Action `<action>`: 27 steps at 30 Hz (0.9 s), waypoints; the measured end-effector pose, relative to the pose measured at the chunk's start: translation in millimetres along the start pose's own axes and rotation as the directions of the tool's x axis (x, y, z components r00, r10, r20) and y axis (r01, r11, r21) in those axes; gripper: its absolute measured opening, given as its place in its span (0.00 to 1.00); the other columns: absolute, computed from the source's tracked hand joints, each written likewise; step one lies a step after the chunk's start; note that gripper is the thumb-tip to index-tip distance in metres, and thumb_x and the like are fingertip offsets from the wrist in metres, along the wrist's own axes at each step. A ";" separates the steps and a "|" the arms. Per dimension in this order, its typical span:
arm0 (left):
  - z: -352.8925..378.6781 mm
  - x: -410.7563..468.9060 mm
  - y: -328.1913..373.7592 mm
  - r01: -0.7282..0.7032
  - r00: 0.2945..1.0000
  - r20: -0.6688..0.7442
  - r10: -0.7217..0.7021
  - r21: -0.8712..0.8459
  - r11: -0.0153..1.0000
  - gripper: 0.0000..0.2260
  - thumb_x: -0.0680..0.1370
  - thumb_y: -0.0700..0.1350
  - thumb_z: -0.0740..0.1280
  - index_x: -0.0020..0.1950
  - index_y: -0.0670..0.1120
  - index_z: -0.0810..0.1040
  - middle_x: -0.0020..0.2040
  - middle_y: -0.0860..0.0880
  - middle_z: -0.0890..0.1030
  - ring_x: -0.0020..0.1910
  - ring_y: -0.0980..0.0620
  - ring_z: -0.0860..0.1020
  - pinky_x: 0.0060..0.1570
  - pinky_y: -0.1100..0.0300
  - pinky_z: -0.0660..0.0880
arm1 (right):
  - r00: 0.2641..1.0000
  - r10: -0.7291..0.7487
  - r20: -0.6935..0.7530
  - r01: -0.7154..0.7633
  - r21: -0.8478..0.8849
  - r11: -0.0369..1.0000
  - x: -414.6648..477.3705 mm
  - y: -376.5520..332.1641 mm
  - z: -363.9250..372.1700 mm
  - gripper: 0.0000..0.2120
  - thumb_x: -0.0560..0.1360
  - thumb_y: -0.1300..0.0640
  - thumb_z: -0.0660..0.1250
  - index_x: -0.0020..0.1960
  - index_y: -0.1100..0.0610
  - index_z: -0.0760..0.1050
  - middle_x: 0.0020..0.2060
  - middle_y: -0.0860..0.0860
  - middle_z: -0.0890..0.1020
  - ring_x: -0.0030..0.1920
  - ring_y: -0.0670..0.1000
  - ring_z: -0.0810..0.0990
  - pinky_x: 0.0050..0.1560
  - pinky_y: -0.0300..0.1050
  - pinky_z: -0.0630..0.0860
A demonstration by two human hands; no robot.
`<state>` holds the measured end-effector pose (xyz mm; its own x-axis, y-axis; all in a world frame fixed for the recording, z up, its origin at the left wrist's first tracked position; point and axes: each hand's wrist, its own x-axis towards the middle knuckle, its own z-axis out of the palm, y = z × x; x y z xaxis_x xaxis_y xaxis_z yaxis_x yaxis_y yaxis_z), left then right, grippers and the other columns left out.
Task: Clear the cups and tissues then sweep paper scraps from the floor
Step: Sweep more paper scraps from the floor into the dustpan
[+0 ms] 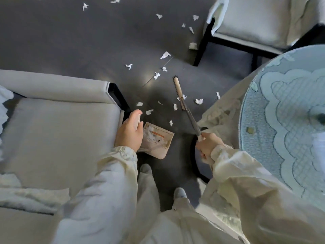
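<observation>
Person stands over a dark floor [70, 41], looking down at both hands. L hand [129, 134] is curled round the cream handle of a dustpan [158, 141], gripping it; handle tip pokes out past the fingers on the far side. The pan sits low, just right of the near-left chair [58, 131], w/ white scraps already lying in it. Can't tell if the pan touches the floor. R hand [208, 146] is closed tight on the thin dark shaft of a broom [188, 110], near the edge of the round table [290, 111] w/ its pale blue embroidered cloth. The shaft runs away from the hand toward the far left, ending in a pale narrow broom head [177, 85] down on the floor. Paper scraps [165, 55] lie scattered: a cluster close round the shaft btwn pan & table, a few just past the broom head, more trailing off to the far side, some by the black leg of the far-right chair [255, 20], others at the far-left edge of view. Both arms are in cream sleeves; two light shoes [179, 192] show below, near the middle. A small square bit [250, 130] lies on the tablecloth, too small to tell what it is.
</observation>
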<state>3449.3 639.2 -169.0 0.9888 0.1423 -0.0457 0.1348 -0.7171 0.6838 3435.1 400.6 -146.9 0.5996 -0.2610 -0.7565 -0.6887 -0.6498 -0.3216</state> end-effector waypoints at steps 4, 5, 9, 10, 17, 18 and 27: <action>8.1 53.8 5.3 -0.056 0.998 0.033 0.056 -0.004 0.998 0.14 0.78 0.38 0.63 0.62 0.49 0.72 0.54 0.45 0.80 0.52 0.42 0.77 0.47 0.60 0.67 | 0.999 -0.019 0.047 0.021 -0.034 0.999 35.3 -19.3 -5.2 0.18 0.75 0.63 0.62 0.65 0.63 0.72 0.35 0.53 0.74 0.34 0.51 0.74 0.36 0.44 0.74; 9.4 63.6 6.8 -0.065 0.997 0.029 0.065 -0.006 0.998 0.14 0.78 0.38 0.63 0.62 0.50 0.72 0.52 0.45 0.80 0.50 0.42 0.77 0.46 0.59 0.68 | 0.997 -0.012 0.075 0.011 0.015 1.000 43.3 -21.8 -4.3 0.18 0.75 0.64 0.62 0.65 0.64 0.71 0.32 0.51 0.73 0.31 0.50 0.73 0.32 0.42 0.73; 11.7 73.1 8.8 -0.076 0.997 0.034 0.076 -0.022 0.997 0.13 0.77 0.37 0.64 0.61 0.48 0.72 0.50 0.43 0.80 0.49 0.41 0.77 0.45 0.58 0.69 | 0.984 -0.009 0.180 -0.001 0.052 0.999 49.4 -14.7 10.0 0.19 0.77 0.67 0.59 0.67 0.69 0.68 0.31 0.51 0.70 0.28 0.48 0.70 0.20 0.33 0.70; 12.0 71.0 8.7 -0.089 0.995 0.035 0.090 -0.025 0.996 0.14 0.77 0.36 0.64 0.61 0.47 0.73 0.50 0.43 0.81 0.48 0.41 0.78 0.45 0.58 0.69 | 0.979 -0.023 0.202 0.022 0.009 1.000 45.6 -11.3 15.5 0.19 0.78 0.66 0.58 0.68 0.68 0.66 0.32 0.52 0.70 0.29 0.48 0.70 0.24 0.34 0.72; 14.6 65.6 8.1 -0.086 0.996 0.035 0.086 -0.013 0.996 0.15 0.77 0.37 0.64 0.63 0.48 0.73 0.52 0.42 0.80 0.50 0.43 0.78 0.45 0.60 0.69 | 0.906 0.003 0.423 0.035 -0.081 0.996 1.3 -3.0 18.7 0.27 0.76 0.65 0.60 0.73 0.54 0.61 0.32 0.49 0.69 0.28 0.46 0.69 0.20 0.31 0.68; 13.6 63.3 7.2 -0.068 0.997 0.043 0.069 -0.009 0.998 0.15 0.78 0.37 0.64 0.63 0.48 0.73 0.52 0.43 0.80 0.50 0.43 0.78 0.45 0.60 0.70 | 0.897 0.040 0.440 -0.020 -0.048 0.999 -2.8 -2.6 12.1 0.24 0.76 0.66 0.59 0.70 0.52 0.64 0.30 0.50 0.70 0.26 0.47 0.69 0.19 0.33 0.68; 1.2 36.9 9.6 0.014 0.999 -0.029 -0.013 0.034 0.999 0.12 0.78 0.35 0.62 0.61 0.43 0.74 0.49 0.39 0.80 0.47 0.39 0.77 0.43 0.56 0.68 | 0.905 -0.019 0.425 -0.064 0.180 0.982 -32.5 -32.4 -55.3 0.17 0.75 0.70 0.57 0.55 0.51 0.72 0.23 0.54 0.67 0.15 0.45 0.64 0.18 0.34 0.63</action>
<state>3487.1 636.7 -165.0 0.9846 0.1716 -0.0338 0.1512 -0.7375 0.6582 3460.5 390.6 -80.4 0.3823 0.0799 -0.9206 -0.7877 -0.4926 -0.3699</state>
